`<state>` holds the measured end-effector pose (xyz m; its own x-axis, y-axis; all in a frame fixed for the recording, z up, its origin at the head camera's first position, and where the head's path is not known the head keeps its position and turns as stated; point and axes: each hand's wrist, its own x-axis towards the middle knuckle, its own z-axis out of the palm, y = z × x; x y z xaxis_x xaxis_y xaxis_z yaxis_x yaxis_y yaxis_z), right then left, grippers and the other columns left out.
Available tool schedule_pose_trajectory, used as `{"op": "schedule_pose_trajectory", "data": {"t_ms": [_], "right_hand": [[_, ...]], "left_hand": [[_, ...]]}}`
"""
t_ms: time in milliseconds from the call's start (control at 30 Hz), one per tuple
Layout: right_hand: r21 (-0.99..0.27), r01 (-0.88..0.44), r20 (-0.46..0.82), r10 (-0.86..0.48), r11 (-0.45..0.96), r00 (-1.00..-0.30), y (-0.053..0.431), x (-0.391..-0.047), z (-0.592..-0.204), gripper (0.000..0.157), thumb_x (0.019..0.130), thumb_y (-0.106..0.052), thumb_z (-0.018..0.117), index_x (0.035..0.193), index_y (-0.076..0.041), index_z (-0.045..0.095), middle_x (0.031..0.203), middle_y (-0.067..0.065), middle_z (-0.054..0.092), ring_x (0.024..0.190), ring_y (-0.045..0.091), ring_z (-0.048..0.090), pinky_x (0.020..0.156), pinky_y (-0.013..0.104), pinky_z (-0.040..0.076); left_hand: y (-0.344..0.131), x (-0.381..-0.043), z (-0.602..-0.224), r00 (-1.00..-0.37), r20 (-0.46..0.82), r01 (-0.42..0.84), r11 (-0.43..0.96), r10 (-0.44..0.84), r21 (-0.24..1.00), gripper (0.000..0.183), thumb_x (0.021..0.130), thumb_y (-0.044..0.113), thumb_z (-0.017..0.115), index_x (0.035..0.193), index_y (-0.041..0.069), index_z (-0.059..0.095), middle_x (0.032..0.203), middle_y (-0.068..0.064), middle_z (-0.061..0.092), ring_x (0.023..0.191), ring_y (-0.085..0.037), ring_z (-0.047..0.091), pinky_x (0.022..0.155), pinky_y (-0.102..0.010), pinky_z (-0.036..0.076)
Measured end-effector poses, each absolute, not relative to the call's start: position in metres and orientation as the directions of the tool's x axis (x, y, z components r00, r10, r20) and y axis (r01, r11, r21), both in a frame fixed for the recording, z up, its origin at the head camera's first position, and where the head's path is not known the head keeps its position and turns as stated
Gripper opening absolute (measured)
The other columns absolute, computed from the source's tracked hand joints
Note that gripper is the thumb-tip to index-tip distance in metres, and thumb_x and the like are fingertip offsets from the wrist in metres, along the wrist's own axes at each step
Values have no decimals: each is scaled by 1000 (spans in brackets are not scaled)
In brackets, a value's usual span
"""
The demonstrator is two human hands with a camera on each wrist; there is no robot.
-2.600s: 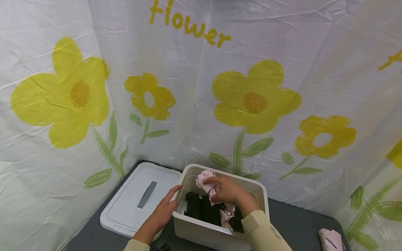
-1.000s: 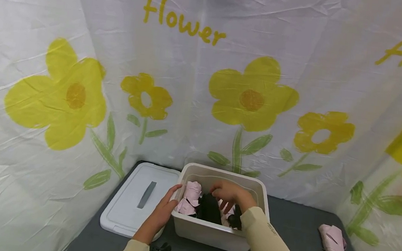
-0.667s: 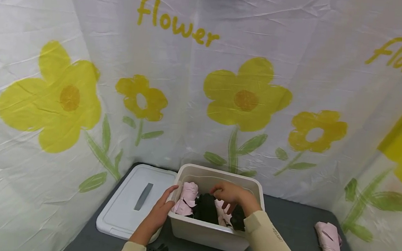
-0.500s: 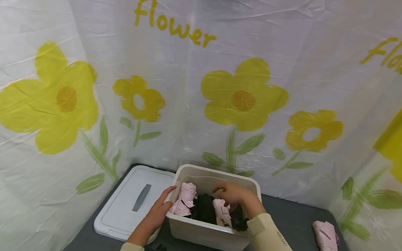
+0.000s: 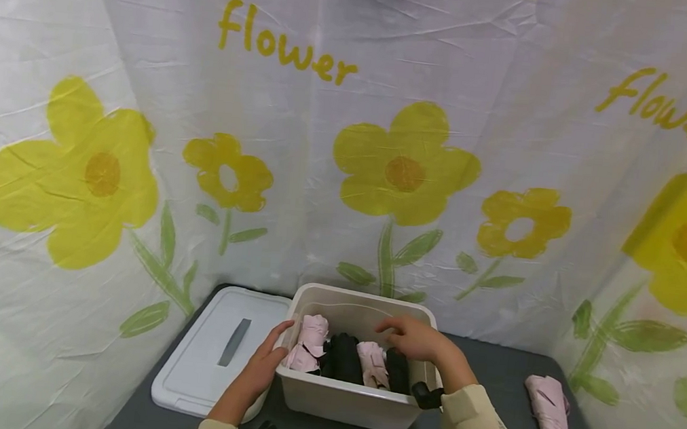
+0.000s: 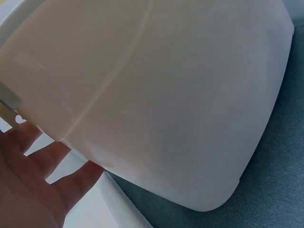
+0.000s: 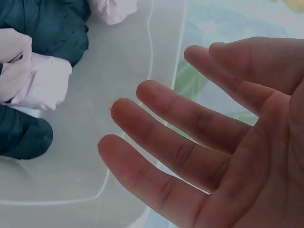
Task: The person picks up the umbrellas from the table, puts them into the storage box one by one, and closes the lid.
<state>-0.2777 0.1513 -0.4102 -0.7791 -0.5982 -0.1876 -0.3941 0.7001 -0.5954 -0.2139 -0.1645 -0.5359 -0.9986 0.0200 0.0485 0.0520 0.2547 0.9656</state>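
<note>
A cream plastic box (image 5: 351,406) stands at the front centre in the head view. Inside, side by side, lie rolled fabric bundles like folded umbrellas: a pink one (image 5: 310,341) at the left, a black one (image 5: 346,358), a second pink one (image 5: 373,366) and a second black one (image 5: 398,371). My left hand (image 5: 259,367) rests its extended fingers against the box's left side; the left wrist view shows its fingertips at the edge of the box wall (image 6: 166,104). Above the right part of the box my right hand (image 5: 421,344) is spread and holds nothing; in the right wrist view its fingers are apart from the bundles.
A white lid (image 5: 195,365) with a grey handle lies left of the box. Another rolled pink bundle (image 5: 549,416) lies on the dark table (image 5: 489,370) at the far right. A flower-printed curtain (image 5: 292,237) hangs close behind and around the table.
My right hand held a pink bundle over the box and let it go at the box's left end. It then moved right and lifted off the bundles. My left hand stayed at the box.
</note>
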Motion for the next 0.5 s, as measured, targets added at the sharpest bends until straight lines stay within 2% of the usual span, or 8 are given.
{"op": "schedule_pose_trajectory", "data": {"t_ms": [67,133,200,300,400,500], "right_hand": [[-604,-380,-184,-586,700,-789,156,-275,-410,32,99,-15,46,127,-15,61,118,12,64,77,18,60,65,34,47],[-618,-359,-187,-574,700,-797,161,-273,-409,32,100,-17,47,128,-15,60,115,13,65,78,19,59,65,34,46],[-625,-342,-191,-563,701,-804,165,-270,-408,32,100,-19,47,129,-15,60,103,14,66,71,19,54,61,34,44],[-619,-338,-187,-551,709,-813,172,-266,-406,33,100,-20,47,130,-15,59,100,13,66,72,17,54,62,35,45],[-612,-336,-175,-537,716,-825,180,-262,-405,32,100,-19,48,130,-14,60,118,13,65,86,20,62,70,39,51],[-623,-316,-172,-519,716,-837,188,-260,-405,32,100,-18,48,129,-14,60,126,18,62,96,26,64,74,42,53]], "left_hand": [[-165,-214,-536,-998,50,55,251,27,966,54,97,13,41,148,28,35,158,-15,26,144,-39,25,108,-66,26],[-166,-215,-537,-999,42,48,255,29,966,53,98,14,41,148,29,35,158,-15,26,145,-39,23,108,-66,25],[-168,-215,-537,-999,29,37,266,32,963,53,98,15,40,148,31,35,159,-14,24,146,-39,21,108,-68,23],[-169,-216,-536,-999,6,16,283,36,959,53,99,16,40,149,32,34,160,-14,23,146,-39,20,108,-69,22],[-169,-216,-534,-999,4,20,292,53,956,54,99,15,39,150,31,32,160,-15,21,146,-40,18,108,-69,20],[-169,-216,-533,-998,3,21,286,63,958,54,99,15,39,150,30,32,160,-15,20,147,-40,17,109,-70,19]]}}
